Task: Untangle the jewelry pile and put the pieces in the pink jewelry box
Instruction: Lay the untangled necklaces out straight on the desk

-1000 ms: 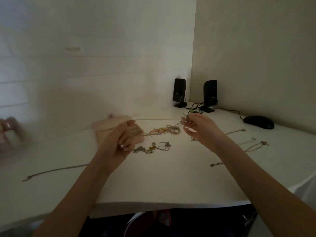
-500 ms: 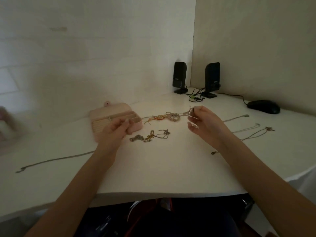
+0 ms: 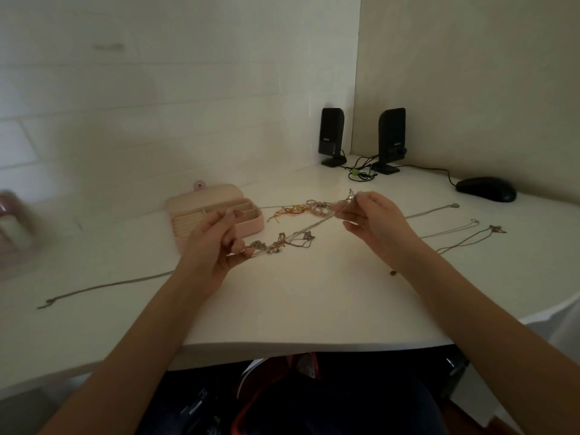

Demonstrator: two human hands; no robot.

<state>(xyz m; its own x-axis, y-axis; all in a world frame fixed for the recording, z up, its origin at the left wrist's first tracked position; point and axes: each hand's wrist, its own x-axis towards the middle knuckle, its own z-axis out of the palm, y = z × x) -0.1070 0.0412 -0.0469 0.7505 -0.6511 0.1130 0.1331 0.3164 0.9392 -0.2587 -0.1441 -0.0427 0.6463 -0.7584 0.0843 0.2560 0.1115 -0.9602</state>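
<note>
**Chain stretched between both hands**

The chain (image 3: 301,226) runs on a diagonal, near-left to far-right, above the desk (image 3: 282,309). The left hand (image 3: 216,243) pinches its near end; the right hand (image 3: 373,221) pinches the far end, charm sticking up past the fingers. The open pink box (image 3: 216,215) sits just behind the left hand

Counts on the counter (image 3: 314,296)

One open pink jewelry box (image 3: 216,215), two black speakers (image 3: 332,136) (image 3: 391,139), one black mouse (image 3: 486,189), two hands (image 3: 216,243) (image 3: 375,222), and at least four loose chains; tangled pieces cannot be counted.
</note>
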